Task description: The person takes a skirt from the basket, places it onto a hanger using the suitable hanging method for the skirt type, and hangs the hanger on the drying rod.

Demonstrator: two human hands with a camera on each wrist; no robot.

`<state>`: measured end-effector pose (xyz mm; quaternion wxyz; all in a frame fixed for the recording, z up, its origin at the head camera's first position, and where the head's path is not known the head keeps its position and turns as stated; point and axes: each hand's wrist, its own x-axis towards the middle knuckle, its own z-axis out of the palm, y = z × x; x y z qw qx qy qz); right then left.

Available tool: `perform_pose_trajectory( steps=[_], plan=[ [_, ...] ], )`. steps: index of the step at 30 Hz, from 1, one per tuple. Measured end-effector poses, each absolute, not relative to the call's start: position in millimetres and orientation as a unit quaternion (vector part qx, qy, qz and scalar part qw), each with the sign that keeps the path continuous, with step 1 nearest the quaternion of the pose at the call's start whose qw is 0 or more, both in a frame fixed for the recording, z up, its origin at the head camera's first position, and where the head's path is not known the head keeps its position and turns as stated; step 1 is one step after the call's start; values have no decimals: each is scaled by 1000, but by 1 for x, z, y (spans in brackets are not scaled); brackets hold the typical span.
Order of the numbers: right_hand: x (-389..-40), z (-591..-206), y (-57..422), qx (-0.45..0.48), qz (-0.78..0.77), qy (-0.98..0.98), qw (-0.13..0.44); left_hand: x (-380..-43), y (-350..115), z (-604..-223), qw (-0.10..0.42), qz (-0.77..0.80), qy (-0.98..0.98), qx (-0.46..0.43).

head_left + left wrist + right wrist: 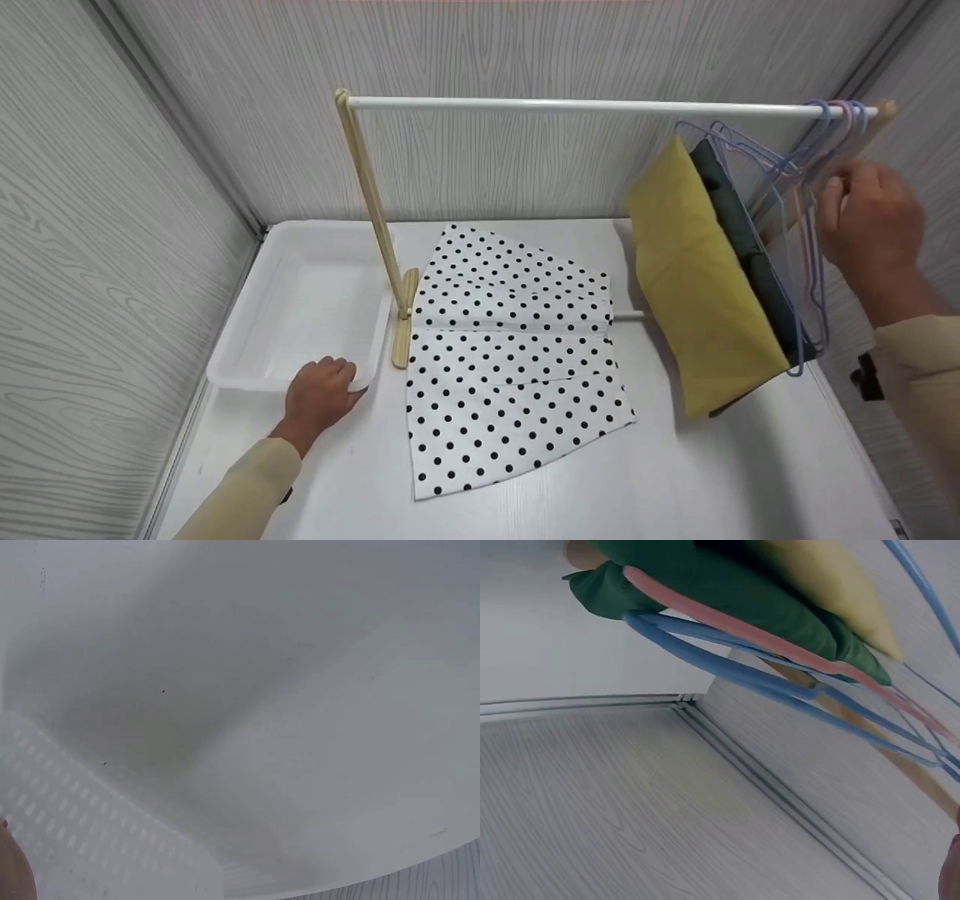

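My left hand (319, 397) grips the near rim of a white plastic basin (300, 379), fingers curled over its right front corner. The left wrist view shows the basin's inside (300, 727) and part of the hand (15, 870). My right hand (874, 217), fingers bent, is raised just right of blue and pink hangers (811, 270) at the rack's right end; I cannot tell whether it holds one. A yellow cloth (690, 277) and a dark green cloth (739, 225) hang there on hangers. In the right wrist view, the pink hanger (720, 619) crosses the green cloth (727, 592).
The rack has a white rail (585, 105) and a wooden left post (367, 187). Beneath it a white cloth with black dots (517, 405) lies spread on the white table (585, 495). Grey wood-grain walls (510, 165) enclose the back and sides.
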<state>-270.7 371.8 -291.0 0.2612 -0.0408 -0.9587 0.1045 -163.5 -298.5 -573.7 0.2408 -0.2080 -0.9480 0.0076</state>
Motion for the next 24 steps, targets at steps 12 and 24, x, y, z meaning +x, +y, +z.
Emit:
perform_pose_trajectory(
  steps=[12, 24],
  plan=[
    [-273, -305, 408, -130, 451, -883, 2, -162, -296, -573, 228, 12, -954, -194],
    [-259, -295, 379, -146, 529, -823, 149, -163, -296, -573, 225, 18, -954, -197]
  ],
)
